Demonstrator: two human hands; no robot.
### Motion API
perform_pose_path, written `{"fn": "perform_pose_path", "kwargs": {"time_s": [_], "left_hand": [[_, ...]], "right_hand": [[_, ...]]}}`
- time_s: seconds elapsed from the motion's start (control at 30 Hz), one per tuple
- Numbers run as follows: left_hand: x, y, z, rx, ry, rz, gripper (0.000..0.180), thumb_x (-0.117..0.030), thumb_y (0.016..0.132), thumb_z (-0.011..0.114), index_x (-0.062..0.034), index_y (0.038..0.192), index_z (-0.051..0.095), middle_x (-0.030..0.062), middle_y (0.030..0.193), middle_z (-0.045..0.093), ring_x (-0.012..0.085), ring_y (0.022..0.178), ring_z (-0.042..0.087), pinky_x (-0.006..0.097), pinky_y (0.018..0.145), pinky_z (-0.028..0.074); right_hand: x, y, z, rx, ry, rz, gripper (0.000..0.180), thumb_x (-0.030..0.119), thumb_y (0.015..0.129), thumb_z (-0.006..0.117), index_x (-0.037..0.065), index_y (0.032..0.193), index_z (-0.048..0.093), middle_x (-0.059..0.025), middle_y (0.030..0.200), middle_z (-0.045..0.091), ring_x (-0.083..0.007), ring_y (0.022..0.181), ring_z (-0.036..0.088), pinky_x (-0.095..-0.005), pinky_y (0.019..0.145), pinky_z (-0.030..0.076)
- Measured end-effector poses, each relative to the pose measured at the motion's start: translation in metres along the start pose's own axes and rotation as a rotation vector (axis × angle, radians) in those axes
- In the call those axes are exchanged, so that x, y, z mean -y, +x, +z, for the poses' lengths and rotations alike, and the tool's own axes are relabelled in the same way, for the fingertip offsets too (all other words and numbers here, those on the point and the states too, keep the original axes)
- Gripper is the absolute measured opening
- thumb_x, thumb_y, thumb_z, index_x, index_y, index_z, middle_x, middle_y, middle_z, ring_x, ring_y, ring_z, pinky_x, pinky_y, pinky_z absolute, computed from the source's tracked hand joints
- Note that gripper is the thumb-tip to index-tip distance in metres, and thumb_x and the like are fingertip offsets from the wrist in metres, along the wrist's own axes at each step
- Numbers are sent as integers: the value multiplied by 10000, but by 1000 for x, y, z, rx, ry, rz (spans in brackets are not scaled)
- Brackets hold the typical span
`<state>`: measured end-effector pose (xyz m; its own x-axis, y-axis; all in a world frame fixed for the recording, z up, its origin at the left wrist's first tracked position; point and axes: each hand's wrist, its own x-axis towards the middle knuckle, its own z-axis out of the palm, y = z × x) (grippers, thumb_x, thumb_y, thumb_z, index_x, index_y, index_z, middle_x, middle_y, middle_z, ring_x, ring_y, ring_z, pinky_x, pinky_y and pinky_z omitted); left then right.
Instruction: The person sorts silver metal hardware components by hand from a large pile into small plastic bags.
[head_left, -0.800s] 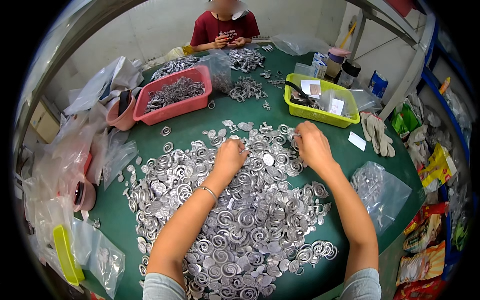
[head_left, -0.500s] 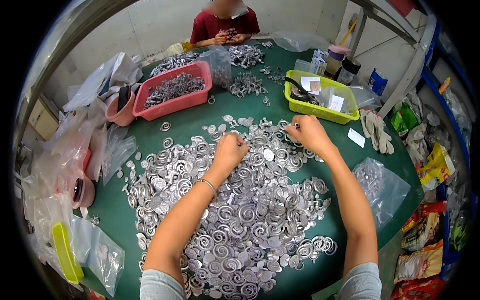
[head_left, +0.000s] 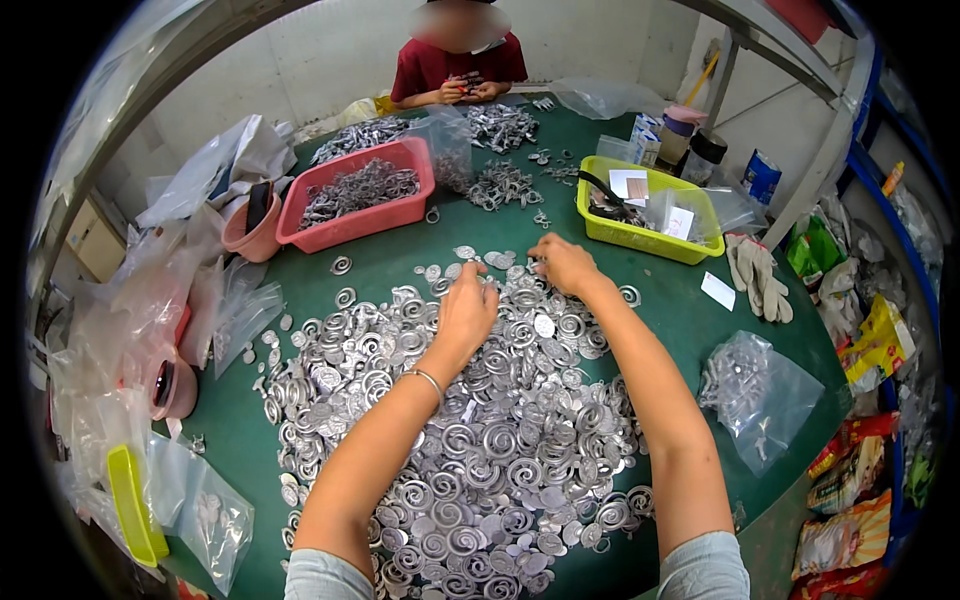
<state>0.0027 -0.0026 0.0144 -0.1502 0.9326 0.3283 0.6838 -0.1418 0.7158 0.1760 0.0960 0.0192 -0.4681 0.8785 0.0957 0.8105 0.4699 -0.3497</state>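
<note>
A broad heap of small silver metal pieces (head_left: 480, 470), many of them spirals and flat ovals, spreads over the green table in front of me. My left hand (head_left: 468, 308), with a bracelet at its wrist, is over the far part of the heap, thumb and forefinger apart. Little of its other fingers shows. To its right, at the heap's far edge, my right hand (head_left: 565, 266) bends its fingers together among silver pieces; what lies between the fingertips is too small to make out.
A pink basin (head_left: 355, 223) of silver parts and a yellow-green basin (head_left: 650, 240) stand beyond the heap. Gloves (head_left: 757, 275), a white card (head_left: 717, 291) and a bag of parts (head_left: 745, 385) lie right. Plastic bags (head_left: 110, 320) crowd the left. A person (head_left: 455, 75) handles something small opposite.
My right hand has moved left, closer to my left hand. The left hand's thumb and forefinger have parted. The whole view has shifted slightly.
</note>
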Motion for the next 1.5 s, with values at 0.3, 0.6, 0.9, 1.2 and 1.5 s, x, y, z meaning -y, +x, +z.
{"fn": "perform_pose_path", "kwargs": {"time_s": [0.3,0.6,0.9,1.2,1.5], "left_hand": [[9,3,8,30,110,97,227,-168,819,575,15,953,578,236,934,607,408,836,590,462,734,471],[3,2,8,-3,102,98,218,-170,830,551,15,943,575,238,919,613,421,828,588,476,729,466],[-44,1,-32,171,-1042,-491,217,-190,923,447,-31,1059,503,-3,645,448,117,514,450,230,449,373],[-111,-155,-86,281,-1468,-892,321,-298,939,353,-65,1097,507,84,1042,581,219,981,573,392,859,477],[-108,-229,-121,341,-1497,-1137,414,-426,934,385,-88,1141,508,104,1078,581,258,994,561,410,847,466]], "right_hand": [[14,-6,9,-130,-37,57,246,93,761,632,51,982,533,-203,1056,542,-395,876,598,-467,744,485],[26,-24,-6,-369,301,198,136,159,821,590,23,812,593,-170,909,621,-371,813,614,-428,694,488],[58,-79,-39,-44,1730,525,212,265,914,533,59,887,488,-57,766,582,-70,478,404,-203,384,254],[156,-201,-50,-257,572,-377,189,160,810,624,35,943,573,-93,842,600,-249,712,606,-324,629,489],[184,-268,-49,114,452,-604,574,218,741,683,-8,1206,433,-170,1174,469,-341,1088,450,-412,897,398]]}}
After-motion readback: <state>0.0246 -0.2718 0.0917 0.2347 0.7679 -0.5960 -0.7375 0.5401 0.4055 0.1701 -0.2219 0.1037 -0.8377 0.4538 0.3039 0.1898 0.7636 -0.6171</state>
